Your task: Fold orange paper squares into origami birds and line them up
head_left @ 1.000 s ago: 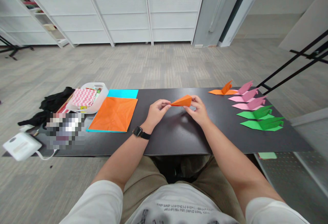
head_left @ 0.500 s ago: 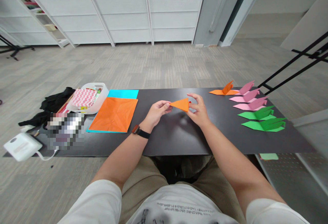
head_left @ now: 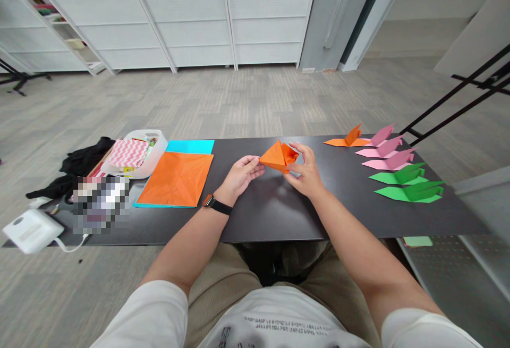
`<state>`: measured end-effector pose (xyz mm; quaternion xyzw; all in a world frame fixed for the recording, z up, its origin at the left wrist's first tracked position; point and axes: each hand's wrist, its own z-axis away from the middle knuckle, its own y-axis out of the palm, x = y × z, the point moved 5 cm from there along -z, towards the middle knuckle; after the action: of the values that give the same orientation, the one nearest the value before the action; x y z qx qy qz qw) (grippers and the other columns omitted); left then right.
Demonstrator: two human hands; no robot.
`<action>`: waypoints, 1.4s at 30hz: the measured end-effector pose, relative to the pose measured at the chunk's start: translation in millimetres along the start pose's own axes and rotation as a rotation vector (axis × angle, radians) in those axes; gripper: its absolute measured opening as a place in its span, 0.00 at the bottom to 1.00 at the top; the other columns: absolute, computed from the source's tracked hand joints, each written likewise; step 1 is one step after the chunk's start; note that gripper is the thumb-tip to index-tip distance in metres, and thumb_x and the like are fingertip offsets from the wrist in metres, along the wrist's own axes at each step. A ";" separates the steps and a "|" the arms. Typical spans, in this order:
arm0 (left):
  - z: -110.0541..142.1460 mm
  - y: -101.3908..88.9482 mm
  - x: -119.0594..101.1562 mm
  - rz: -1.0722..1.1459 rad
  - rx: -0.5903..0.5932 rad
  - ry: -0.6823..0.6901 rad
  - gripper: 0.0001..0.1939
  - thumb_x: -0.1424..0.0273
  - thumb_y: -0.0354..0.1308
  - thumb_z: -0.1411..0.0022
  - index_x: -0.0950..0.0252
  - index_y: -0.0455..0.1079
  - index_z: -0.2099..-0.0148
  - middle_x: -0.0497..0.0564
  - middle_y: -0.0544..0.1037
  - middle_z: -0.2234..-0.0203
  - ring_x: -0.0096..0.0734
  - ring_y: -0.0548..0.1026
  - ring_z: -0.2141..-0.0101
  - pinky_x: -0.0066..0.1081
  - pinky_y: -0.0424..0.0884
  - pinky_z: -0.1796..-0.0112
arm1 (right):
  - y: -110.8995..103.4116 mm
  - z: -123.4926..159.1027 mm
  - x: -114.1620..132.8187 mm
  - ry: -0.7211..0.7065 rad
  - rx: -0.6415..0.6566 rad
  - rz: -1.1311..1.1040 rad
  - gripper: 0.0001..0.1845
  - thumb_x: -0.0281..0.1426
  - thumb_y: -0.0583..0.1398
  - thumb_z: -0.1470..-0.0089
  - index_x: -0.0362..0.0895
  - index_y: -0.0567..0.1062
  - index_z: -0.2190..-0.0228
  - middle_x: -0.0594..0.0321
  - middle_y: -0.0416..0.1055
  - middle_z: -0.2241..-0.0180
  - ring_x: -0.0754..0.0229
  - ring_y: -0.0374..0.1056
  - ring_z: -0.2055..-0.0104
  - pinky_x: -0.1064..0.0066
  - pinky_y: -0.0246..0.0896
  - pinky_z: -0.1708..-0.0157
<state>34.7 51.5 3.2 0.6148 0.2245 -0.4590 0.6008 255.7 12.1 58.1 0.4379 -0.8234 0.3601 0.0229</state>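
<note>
Between my hands, above the dark table [head_left: 263, 215], is a piece of folded orange paper [head_left: 274, 155], spread open at its right end. My left hand [head_left: 241, 174] pinches its pointed left tip between thumb and finger. At the opened right end, my right hand [head_left: 306, 171] grips the lower edge with thumb and fingers, its forefinger curving over the top. To the right stand finished folded paper birds: an orange bird [head_left: 347, 139], several pink ones, with a pink bird [head_left: 388, 163] among them, and green ones, with a green bird [head_left: 410, 193] nearest me.
Left of my hands lies a stack of orange paper [head_left: 175, 180] over cyan sheets [head_left: 191, 146]. Beyond it sit a white basket [head_left: 157, 151] with a pink zigzag item, black cloth [head_left: 85, 156] and a white device [head_left: 32, 230] with a cable. A black metal frame [head_left: 442, 98] stands at right.
The folded orange paper has gone from a narrow, flat cone to a wider shape opened at its right end. My left hand keeps its tip; my right hand has shifted its fingers.
</note>
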 end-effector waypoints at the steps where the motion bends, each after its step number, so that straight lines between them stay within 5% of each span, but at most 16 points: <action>1: 0.0 0.2 -0.1 0.003 -0.003 0.001 0.21 0.60 0.79 0.44 0.65 0.76 0.55 0.51 0.83 0.61 0.31 0.82 0.61 0.37 0.78 0.52 | -0.1 -0.2 0.8 -0.012 0.000 0.005 0.04 0.31 0.67 0.43 0.52 0.83 0.66 0.61 0.59 0.30 0.41 0.57 0.29 0.37 0.56 0.31; 6: -0.7 -1.6 -1.9 0.021 -0.043 0.005 0.21 0.64 0.78 0.43 0.64 0.75 0.52 0.52 0.84 0.60 0.31 0.83 0.62 0.36 0.79 0.53 | 1.7 -1.0 8.1 0.000 0.044 0.045 0.03 0.31 0.67 0.45 0.50 0.81 0.66 0.62 0.55 0.27 0.37 0.53 0.26 0.36 0.52 0.29; 11: -2.8 -14.2 -14.2 0.088 -0.130 0.060 0.17 0.64 0.75 0.39 0.63 0.73 0.54 0.51 0.84 0.59 0.31 0.83 0.60 0.37 0.78 0.51 | -10.8 -1.1 13.9 0.045 0.016 0.036 0.24 0.33 0.64 0.45 0.52 0.77 0.46 0.55 0.51 0.26 0.34 0.52 0.26 0.33 0.51 0.30; 15: -4.5 -26.6 -25.1 0.094 -0.202 0.090 0.15 0.63 0.73 0.37 0.62 0.72 0.55 0.48 0.84 0.60 0.29 0.83 0.61 0.34 0.78 0.53 | -32.4 2.3 -12.1 0.223 -0.187 0.013 0.22 0.36 0.59 0.37 0.51 0.75 0.43 0.49 0.68 0.37 0.41 0.65 0.33 0.39 0.58 0.33; 18: -5.7 -28.4 -25.8 0.039 -0.184 0.076 0.15 0.63 0.73 0.38 0.62 0.74 0.54 0.47 0.82 0.63 0.28 0.81 0.64 0.30 0.78 0.57 | -33.6 6.2 -36.5 0.370 -0.203 -0.082 0.16 0.40 0.57 0.33 0.50 0.78 0.49 0.52 0.77 0.48 0.46 0.72 0.43 0.47 0.66 0.38; 22: -7.4 -20.6 -16.9 -0.243 -0.102 0.065 0.15 0.63 0.73 0.39 0.63 0.76 0.54 0.49 0.83 0.64 0.30 0.81 0.64 0.31 0.77 0.59 | -19.8 7.2 -45.5 0.478 -0.092 -0.219 0.18 0.46 0.56 0.30 0.50 0.81 0.53 0.57 0.81 0.55 0.50 0.76 0.50 0.53 0.70 0.45; 29: -8.8 9.3 -5.1 -0.847 0.091 0.264 0.14 0.70 0.64 0.32 0.62 0.76 0.45 0.56 0.85 0.54 0.38 0.83 0.53 0.40 0.76 0.46 | 6.1 0.9 -20.1 0.304 0.153 -0.265 0.19 0.46 0.57 0.29 0.51 0.84 0.62 0.57 0.79 0.56 0.52 0.75 0.49 0.55 0.68 0.44; 33: 1.0 14.5 -22.3 -1.066 0.055 0.464 0.15 0.72 0.61 0.31 0.59 0.78 0.44 0.56 0.80 0.45 0.42 0.78 0.45 0.46 0.71 0.38 | 13.2 6.2 -23.8 0.267 0.194 -0.142 0.13 0.43 0.63 0.34 0.51 0.85 0.62 0.56 0.79 0.55 0.50 0.75 0.49 0.52 0.66 0.42; 37: 9.3 12.7 -27.3 -1.124 0.113 0.486 0.09 0.67 0.66 0.34 0.56 0.83 0.53 0.55 0.81 0.52 0.48 0.75 0.45 0.50 0.63 0.34 | 19.8 12.1 -28.1 0.276 0.254 -0.019 0.10 0.40 0.64 0.36 0.52 0.85 0.59 0.57 0.78 0.51 0.49 0.72 0.46 0.49 0.63 0.39; 42: 9.9 10.4 -13.3 -1.184 0.194 0.448 0.13 0.62 0.70 0.39 0.52 0.85 0.51 0.55 0.78 0.45 0.53 0.71 0.41 0.54 0.55 0.31 | 27.4 15.0 -25.1 0.265 0.349 0.017 0.11 0.40 0.64 0.35 0.54 0.86 0.57 0.57 0.76 0.47 0.48 0.70 0.42 0.48 0.61 0.37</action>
<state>34.1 44.0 21.3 0.5191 0.6037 -0.5919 0.1258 255.1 30.3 22.5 0.3773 -0.7419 0.5519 0.0517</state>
